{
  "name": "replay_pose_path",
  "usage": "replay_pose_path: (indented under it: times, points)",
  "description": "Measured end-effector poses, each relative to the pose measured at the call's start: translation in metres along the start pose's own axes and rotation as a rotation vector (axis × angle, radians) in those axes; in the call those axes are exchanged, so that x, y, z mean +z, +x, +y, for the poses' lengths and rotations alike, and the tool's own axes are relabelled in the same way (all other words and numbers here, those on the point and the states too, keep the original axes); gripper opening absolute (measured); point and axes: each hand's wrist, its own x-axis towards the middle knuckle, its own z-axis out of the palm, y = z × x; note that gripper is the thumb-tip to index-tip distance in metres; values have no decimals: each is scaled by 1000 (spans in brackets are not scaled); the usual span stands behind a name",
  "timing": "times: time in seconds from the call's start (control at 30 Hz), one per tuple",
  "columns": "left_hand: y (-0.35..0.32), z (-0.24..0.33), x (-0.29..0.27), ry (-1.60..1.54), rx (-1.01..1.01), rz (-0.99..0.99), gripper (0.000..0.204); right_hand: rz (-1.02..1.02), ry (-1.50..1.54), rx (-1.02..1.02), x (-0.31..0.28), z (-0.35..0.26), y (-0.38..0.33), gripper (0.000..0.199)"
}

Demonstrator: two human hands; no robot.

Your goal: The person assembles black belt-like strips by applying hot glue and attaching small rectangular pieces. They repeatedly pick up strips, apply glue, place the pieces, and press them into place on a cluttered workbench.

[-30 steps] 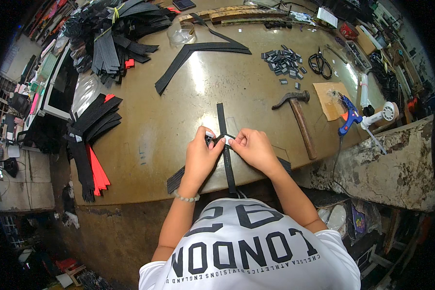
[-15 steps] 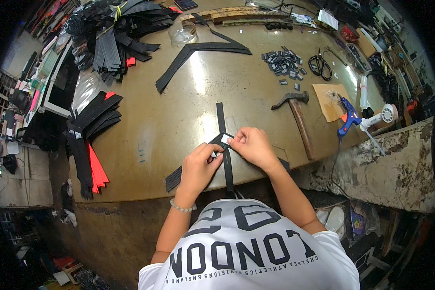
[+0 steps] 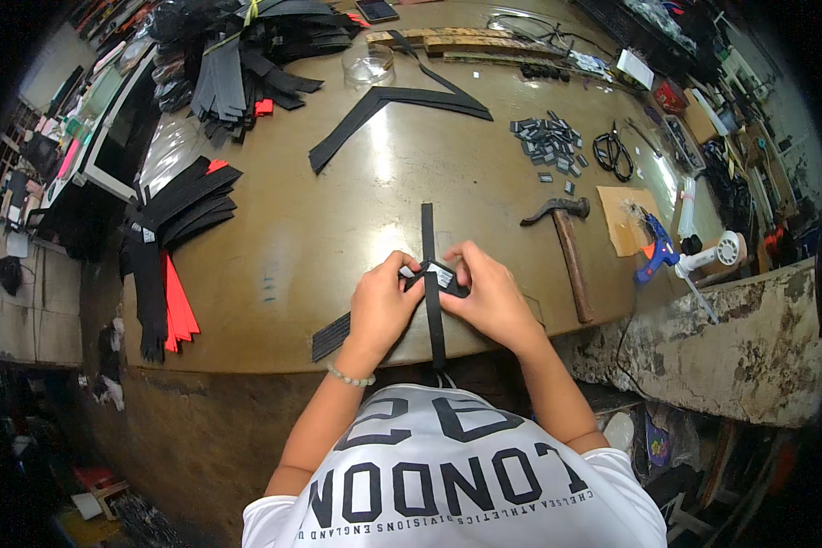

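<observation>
My left hand [image 3: 381, 306] and my right hand [image 3: 490, 297] meet at the near edge of the worktop [image 3: 338, 228], and the black strap [image 3: 427, 274] runs straight between them, pointing away from me and hanging a little over the edge toward my chest. Both hands are closed on it: the fingertips of each pinch a small dark buckle piece [image 3: 440, 276] that sits on the strap right where my thumbs come together, so the piece lies in the gap between the two hands, touching both. The strap is narrow, flat and matt black, straight along its length; the piece on it is black with a pale patch on top, too small for me to make out further. A second ribbed black strip [image 3: 331, 336] lies slanted under my left wrist, near the worktop's edge. To my right, well apart from the hands, a hammer [image 3: 564, 247] with a wooden handle lies on the worktop, with a blue glue gun [image 3: 658, 253] beyond it. Farther off, a heap of small grey metal parts [image 3: 548, 146] and a long bent black strip [image 3: 393, 105] lie on the brown surface.
</observation>
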Motion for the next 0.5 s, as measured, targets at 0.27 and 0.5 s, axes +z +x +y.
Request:
replay_pose_path:
  times: [0.27,0.5]
  points:
    - [-10,-1,8,161,66,7,18,-125,175,48,13,42,62,19]
    - [-15,-6,13,299,277,58,27,-151,-65,119,6,26,90,20]
